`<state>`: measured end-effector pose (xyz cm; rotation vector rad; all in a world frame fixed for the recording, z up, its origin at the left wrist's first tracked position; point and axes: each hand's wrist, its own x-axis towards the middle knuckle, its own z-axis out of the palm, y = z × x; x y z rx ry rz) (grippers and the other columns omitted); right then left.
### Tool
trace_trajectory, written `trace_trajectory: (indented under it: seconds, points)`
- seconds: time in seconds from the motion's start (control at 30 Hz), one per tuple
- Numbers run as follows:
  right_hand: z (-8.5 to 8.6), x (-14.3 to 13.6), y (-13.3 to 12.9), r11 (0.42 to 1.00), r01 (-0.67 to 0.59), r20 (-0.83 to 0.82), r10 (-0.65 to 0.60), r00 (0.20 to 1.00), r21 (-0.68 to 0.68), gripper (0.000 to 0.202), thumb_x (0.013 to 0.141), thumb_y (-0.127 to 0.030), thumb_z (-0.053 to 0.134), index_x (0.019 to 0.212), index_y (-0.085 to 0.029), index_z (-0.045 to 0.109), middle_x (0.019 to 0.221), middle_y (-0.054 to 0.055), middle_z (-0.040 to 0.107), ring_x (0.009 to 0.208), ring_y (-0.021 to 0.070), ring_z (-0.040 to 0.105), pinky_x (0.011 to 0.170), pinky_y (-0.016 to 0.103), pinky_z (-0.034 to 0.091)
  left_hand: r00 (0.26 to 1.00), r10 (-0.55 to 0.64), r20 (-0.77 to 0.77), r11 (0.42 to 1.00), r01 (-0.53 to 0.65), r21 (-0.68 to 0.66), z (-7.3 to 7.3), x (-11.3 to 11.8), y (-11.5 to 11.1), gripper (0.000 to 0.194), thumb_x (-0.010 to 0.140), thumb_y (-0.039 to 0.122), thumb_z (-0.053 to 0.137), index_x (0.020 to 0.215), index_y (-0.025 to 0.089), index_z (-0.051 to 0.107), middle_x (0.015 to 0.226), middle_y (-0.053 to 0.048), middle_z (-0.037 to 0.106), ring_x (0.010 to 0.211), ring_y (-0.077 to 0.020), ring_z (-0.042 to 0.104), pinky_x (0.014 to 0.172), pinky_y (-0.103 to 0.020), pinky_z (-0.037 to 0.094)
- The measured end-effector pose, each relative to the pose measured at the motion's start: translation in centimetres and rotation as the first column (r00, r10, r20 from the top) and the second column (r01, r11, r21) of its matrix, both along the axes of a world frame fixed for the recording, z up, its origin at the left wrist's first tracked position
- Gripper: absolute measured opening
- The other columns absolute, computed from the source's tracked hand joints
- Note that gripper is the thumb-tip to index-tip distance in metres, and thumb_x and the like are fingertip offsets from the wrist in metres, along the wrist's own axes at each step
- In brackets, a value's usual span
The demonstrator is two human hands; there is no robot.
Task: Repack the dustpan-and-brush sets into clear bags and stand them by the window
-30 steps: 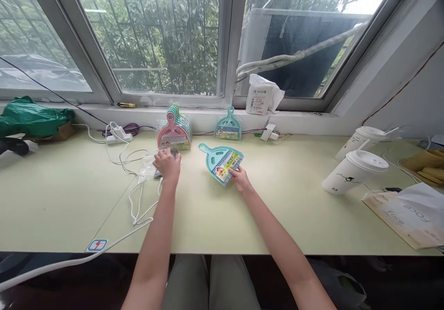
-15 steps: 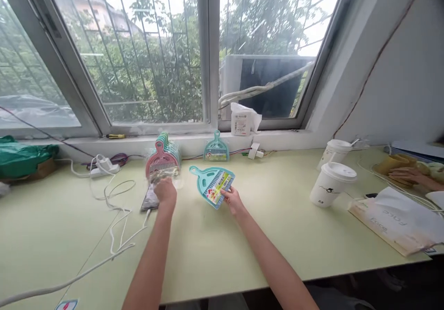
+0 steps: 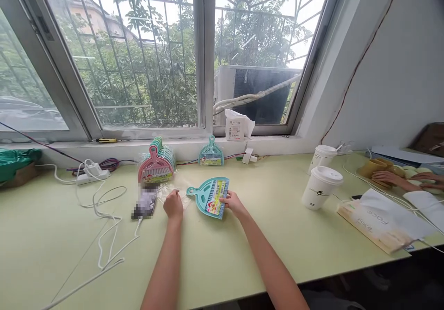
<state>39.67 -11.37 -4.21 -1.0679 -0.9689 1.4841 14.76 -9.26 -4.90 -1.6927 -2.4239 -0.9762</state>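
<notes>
One teal dustpan [image 3: 209, 196]; two cups [image 3: 321, 186]

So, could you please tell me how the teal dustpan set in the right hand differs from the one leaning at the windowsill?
The held teal dustpan set lies tilted low over the desk, gripped by the right hand; the leaning teal dustpan set stands upright, handle up, untouched. The held one looks larger, being nearer. Both are teal with a colourful label.

Glossy teal plastic dustpan [image 3: 209, 196] with paper label — crinkly clear plastic bag [image 3: 173, 190] — matt table [image 3: 243, 254].
</notes>
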Motion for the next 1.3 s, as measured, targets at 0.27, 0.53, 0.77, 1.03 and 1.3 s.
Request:
trace_trajectory:
  seconds: [0.27,0.53,0.77,1.03,1.3]
  points:
    - [-0.2,-1.2,-0.9,0.996,-0.09,-0.054,0.091,0.994,0.025,0.042,0.054,-0.022,0.083,0.091,-0.016,0.065,0.091,0.009,0.073,0.085,0.0256,0.071,0.075,0.039,0.059,0.94,-0.336,-0.063,0.914,0.341,0.219,0.8,0.5,-0.6,0.026,0.088,0.014,0.044,0.1,0.019,0.067,0.102,-0.009,0.07,0.093,-0.0238,0.066,0.075,-0.032,0.049]
    - [-1.4,-3.4,-1.1,0.995,0.093,-0.201,-0.085,0.976,0.032,0.048,0.049,-0.029,0.086,0.089,-0.018,0.063,0.09,0.006,0.073,0.084,0.0234,0.07,0.073,0.035,0.059,0.758,-0.639,-0.132,0.672,0.633,0.384,1.9,2.2,-0.5,0.023,0.083,0.012,0.047,0.082,0.022,0.068,0.101,-0.006,0.072,0.104,-0.0211,0.064,0.095,-0.038,0.048]
    - [-0.7,-3.1,-1.0,0.991,0.107,-0.21,-0.087,0.974,0.086,0.055,0.047,-0.036,0.087,0.093,-0.018,0.062,0.089,0.006,0.073,0.082,0.0234,0.07,0.075,0.038,0.058,0.876,-0.437,-0.203,0.742,0.479,0.47,3.1,3.0,-1.7,0.037,0.084,0.027,0.058,0.122,0.025,0.06,0.124,-0.008,0.064,0.128,-0.0253,0.047,0.118,-0.054,0.002]
    - [-0.7,-3.3,-1.6,0.987,0.059,-0.131,-0.039,0.991,0.152,0.052,0.054,-0.04,0.084,0.096,-0.019,0.061,0.095,0.008,0.072,0.085,0.0245,0.069,0.077,0.042,0.058,0.885,-0.465,-0.021,0.794,0.427,0.431,1.8,2.6,-0.9,0.031,0.09,0.023,0.047,0.114,0.026,0.066,0.13,-0.005,0.061,0.134,-0.0251,0.041,0.115,-0.058,-0.001]
    - [-1.1,-3.7,-1.4,0.988,0.096,-0.11,-0.083,0.99,0.121,0.055,0.052,-0.041,0.084,0.096,-0.018,0.06,0.094,0.008,0.072,0.086,0.0241,0.069,0.078,0.04,0.058,0.731,-0.661,0.169,0.717,0.549,0.429,2.1,5.2,-1.8,0.034,0.087,0.017,0.045,0.111,0.027,0.066,0.125,-0.003,0.064,0.118,-0.0205,0.057,0.113,-0.047,0.03]
